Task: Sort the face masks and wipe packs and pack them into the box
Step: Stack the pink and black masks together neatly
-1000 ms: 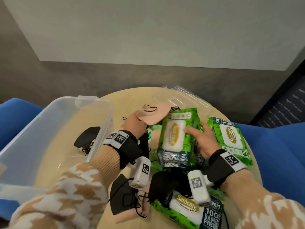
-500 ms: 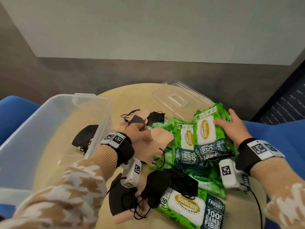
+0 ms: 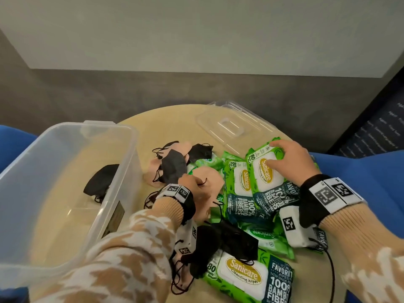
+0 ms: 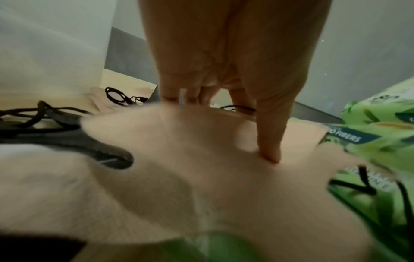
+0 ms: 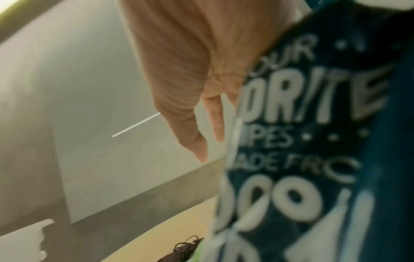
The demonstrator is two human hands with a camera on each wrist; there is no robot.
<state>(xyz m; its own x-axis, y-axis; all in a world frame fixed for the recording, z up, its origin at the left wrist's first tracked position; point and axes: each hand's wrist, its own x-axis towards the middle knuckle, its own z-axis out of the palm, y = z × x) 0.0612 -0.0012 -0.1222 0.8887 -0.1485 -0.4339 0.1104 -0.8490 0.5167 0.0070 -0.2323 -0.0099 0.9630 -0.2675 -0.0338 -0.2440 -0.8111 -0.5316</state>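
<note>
My left hand [image 3: 195, 187] pinches a peach face mask [image 3: 213, 179] over the pile; in the left wrist view the thumb [image 4: 270, 141] presses on the peach mask [image 4: 190, 159] with the fingers behind it. A grey mask [image 3: 174, 164] sticks out just beyond that hand. My right hand [image 3: 284, 159] grips a green Sanicare wipe pack [image 3: 265, 178] at its far end, fingers over the edge. The pack [image 5: 302, 141] fills the right wrist view. The clear plastic box [image 3: 131, 138] stands at the left with one black mask [image 3: 101, 182] inside.
Several more wipe packs [image 3: 241, 278] and black masks [image 3: 228, 239] are heaped on the round beige table [image 3: 168, 123]. The clear lid [image 3: 231, 127] lies at the far side. Blue chairs [image 3: 358, 176] flank the table. More peach and black masks [image 3: 200, 150] lie beyond the left hand.
The right hand carried the wipe pack from the pile's centre to the right. The left hand drew the peach mask back toward me and lower.
</note>
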